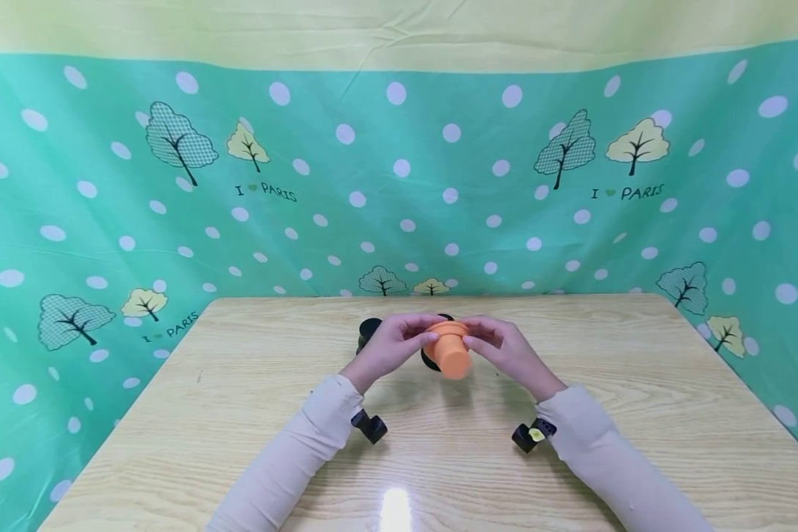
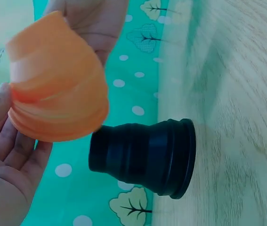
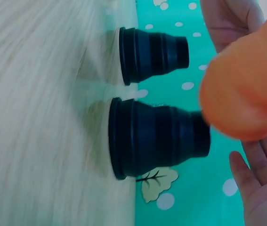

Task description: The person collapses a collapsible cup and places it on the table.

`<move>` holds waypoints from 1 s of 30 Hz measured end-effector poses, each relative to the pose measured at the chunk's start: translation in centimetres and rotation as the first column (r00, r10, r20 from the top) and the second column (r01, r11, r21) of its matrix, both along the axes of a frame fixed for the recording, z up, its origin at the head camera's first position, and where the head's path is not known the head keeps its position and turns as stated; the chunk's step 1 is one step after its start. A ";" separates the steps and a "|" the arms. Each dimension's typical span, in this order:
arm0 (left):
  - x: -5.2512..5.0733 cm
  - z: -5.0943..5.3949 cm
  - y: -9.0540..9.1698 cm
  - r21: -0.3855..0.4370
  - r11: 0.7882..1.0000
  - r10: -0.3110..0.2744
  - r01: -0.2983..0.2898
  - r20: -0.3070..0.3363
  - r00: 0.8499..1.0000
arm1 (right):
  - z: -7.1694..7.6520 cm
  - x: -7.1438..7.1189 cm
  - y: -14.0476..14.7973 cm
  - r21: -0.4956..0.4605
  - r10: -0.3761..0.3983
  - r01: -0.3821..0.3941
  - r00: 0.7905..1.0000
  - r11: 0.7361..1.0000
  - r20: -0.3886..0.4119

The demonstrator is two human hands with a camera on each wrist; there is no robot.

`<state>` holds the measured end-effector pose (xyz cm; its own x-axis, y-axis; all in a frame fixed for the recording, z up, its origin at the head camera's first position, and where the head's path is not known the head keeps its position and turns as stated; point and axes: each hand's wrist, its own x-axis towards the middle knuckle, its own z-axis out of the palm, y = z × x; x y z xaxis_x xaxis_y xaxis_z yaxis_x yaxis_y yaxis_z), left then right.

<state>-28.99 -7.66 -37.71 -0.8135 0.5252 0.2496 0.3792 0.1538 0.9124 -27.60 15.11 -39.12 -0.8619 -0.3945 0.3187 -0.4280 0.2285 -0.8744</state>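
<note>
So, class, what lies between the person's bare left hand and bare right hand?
The head view shows a rubbery-looking, tapered orange cup between them; the left hand and right hand both grip it.

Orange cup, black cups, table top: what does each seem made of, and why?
Orange cup: probably matte silicone or rubber; its ringed wall looks buckled.
Black cups: perhaps smooth plastic or silicone; soft highlights.
Table top: wood or laminate, glossy; grain and reflection show.

Orange cup (image 2: 60,89): smooth, matt, rubbery-looking
Black cups (image 3: 157,139): smooth, faint sheen
Surface (image 1: 459,458): glossy, wood-grained
My sleeves (image 1: 289,454): matt cloth
</note>
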 end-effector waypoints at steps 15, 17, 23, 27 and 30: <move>0.7 0.5 1.0 -0.051 0.993 0.102 -0.106 -0.078 0.992 | 0.6 0.7 -0.4 0.047 0.057 -0.061 0.995 0.997 0.086; 0.7 0.5 1.0 -0.050 0.993 0.098 -0.102 -0.090 0.991 | 0.6 0.8 -0.5 0.044 0.071 -0.076 0.992 0.996 0.103; 0.3 0.1 0.3 -0.048 0.994 0.088 -0.093 -0.095 0.992 | 0.6 0.7 -0.3 -0.051 0.135 -0.129 0.983 0.990 0.128; 0.2 0.0 -0.4 -0.016 0.999 0.036 -0.038 -0.122 0.992 | 0.6 0.5 0.1 -0.167 0.163 -0.141 0.978 0.976 0.128; 0.2 0.0 -0.8 0.004 1.000 -0.023 0.024 -0.123 0.992 | 0.4 0.3 0.3 -0.261 0.195 -0.155 0.972 0.953 0.135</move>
<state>-28.75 -8.47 -37.72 -0.7641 0.5422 0.3495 0.4917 0.1388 0.8596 -27.29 15.40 -38.71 -0.8333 -0.4697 0.2915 -0.2945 -0.0691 -0.9532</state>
